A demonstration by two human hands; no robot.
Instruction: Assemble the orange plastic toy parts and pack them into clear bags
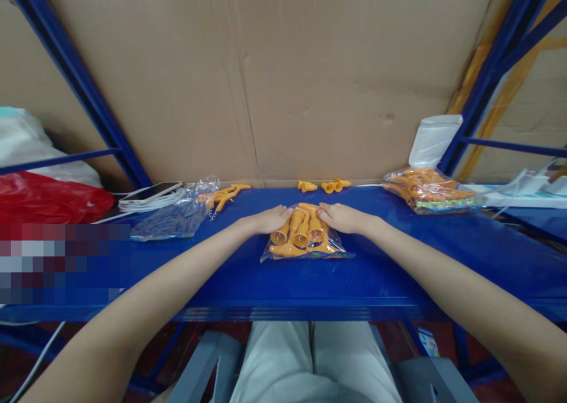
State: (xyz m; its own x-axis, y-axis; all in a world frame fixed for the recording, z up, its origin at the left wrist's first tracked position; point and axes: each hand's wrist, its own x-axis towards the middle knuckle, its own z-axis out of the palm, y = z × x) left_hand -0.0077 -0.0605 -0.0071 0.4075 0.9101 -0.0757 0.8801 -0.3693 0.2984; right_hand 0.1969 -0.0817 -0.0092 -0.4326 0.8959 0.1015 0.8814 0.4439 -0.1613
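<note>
A clear plastic bag of orange plastic pieces [303, 237] lies in the middle of the blue shelf [310, 285]. My left hand [272, 218] rests on the bag's far left corner, fingers curled and pinching the plastic edge. My right hand [340, 217] holds the far right corner the same way. Both hands meet near the top of the bag, fingertips close together.
Loose orange pieces [323, 185] lie by the cardboard back wall [266, 84]. More orange pieces [225, 195] sit beside empty clear bags [175, 217] and a phone with a white cable [150, 193] at left. A filled bag [427, 189] lies at right. Blue rack posts stand on both sides.
</note>
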